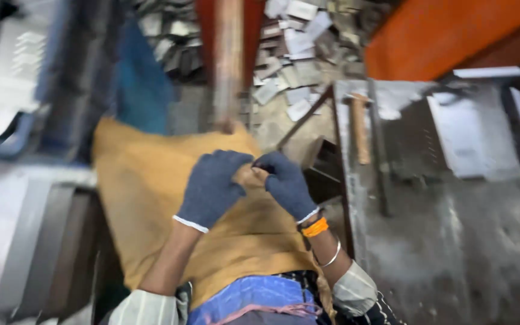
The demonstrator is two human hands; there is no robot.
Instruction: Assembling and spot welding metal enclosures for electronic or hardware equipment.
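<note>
Both my hands wear dark grey knit gloves and meet over a tan cloth point(145, 198) that covers my lap. My left hand point(212, 186) has its fingers curled, pinching at the fingertips of my right hand point(284, 180), which is also curled. Whether they grip a fold of the tan cloth or the glove itself, I cannot tell. My right wrist carries an orange band and a thin metal bangle.
A grey metal workbench point(452, 241) stands to the right, with a wooden-handled hammer point(359, 126) and flat metal sheets point(470, 132) on it. Scrap metal pieces point(296, 54) litter the floor ahead. An upright wooden post point(229, 60) rises in front. More metal sheets point(7, 78) lie at the left.
</note>
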